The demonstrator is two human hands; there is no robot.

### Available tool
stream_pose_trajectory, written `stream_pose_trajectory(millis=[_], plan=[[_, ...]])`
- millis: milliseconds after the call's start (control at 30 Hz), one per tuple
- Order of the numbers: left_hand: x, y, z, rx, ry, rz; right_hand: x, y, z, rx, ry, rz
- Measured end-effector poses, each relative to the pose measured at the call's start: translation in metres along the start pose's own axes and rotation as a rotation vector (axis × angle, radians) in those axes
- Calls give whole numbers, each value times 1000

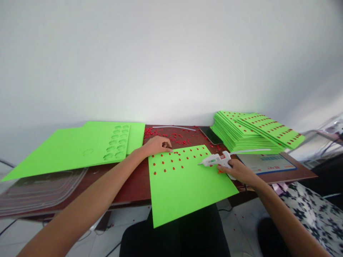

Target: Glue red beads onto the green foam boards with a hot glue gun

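A bright green sheet (187, 192) lies partly on the table and hangs over its front edge above my lap. Rows of small red pieces (172, 161) dot its far half. My right hand (239, 172) grips a white hot glue gun (215, 159), its nozzle pointing left just over the sheet near the dotted rows. At the sheet's far left edge rests my left hand (158, 145), fingers curled in and fingertips close to the red pieces there. Whatever its fingertips may hold is too small to make out.
Loose red pieces (178, 137) lie scattered behind the sheet, near a glue stick (174, 127) and a phone (211, 135). A stack of dotted green sheets (227, 134) stands at right. Large green sheets (72, 146) lie at left over a clear plastic lid (43, 189). Patterned fabric shows at lower right.
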State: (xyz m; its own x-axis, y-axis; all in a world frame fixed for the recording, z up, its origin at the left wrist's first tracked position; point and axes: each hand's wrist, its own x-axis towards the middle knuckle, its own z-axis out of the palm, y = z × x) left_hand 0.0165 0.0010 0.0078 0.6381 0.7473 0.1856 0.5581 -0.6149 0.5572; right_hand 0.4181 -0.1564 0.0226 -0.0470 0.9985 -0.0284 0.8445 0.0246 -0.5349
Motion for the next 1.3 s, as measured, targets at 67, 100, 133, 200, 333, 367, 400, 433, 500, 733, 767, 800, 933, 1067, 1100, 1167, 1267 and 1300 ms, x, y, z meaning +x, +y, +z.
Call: stream_pose_trajectory(millis=[67,100,133,200,333,367,400,433,500,733,767,800,933,1067,1100,1167,1267,1300], plan=[[0,0,0,-1,0,-4,0,0,2,5,3,-10],[0,0,0,-1,0,-4,0,-1,3,6,7,-10],[0,0,0,0,-1,-3,1,-1,4,7,8,-8],[0,0,1,1,-2,0,2,-2,4,15,2,2],[0,-1,1,4,-1,6,3,-1,4,15,-23,25],[0,-1,1,4,0,7,3,0,4,9,-23,27],[0,-2,1,6,0,8,3,0,4,3,-21,27],[1,-2,1,7,1,9,3,0,4,-2,-16,27],[1,-2,1,11,4,9,3,-1,3,-10,-1,28],[1,-2,2,4,2,9,3,-3,4,-6,-4,18],[1,-2,2,1,2,9,3,-3,4,-6,-4,16],[1,-2,1,-3,1,9,3,-3,4,-7,-5,14],[0,0,1,-6,2,3,3,-1,5,-11,-5,-2],[0,0,0,-4,2,-5,4,2,6,-53,3,-36],[0,0,0,-4,2,-7,4,2,6,-64,1,-44],[0,-1,1,-4,5,-9,4,3,7,-72,-7,-51],[0,-1,1,-8,3,-3,4,4,7,-72,-15,-46],[1,-1,1,-9,2,-2,4,4,7,-75,-17,-42]])
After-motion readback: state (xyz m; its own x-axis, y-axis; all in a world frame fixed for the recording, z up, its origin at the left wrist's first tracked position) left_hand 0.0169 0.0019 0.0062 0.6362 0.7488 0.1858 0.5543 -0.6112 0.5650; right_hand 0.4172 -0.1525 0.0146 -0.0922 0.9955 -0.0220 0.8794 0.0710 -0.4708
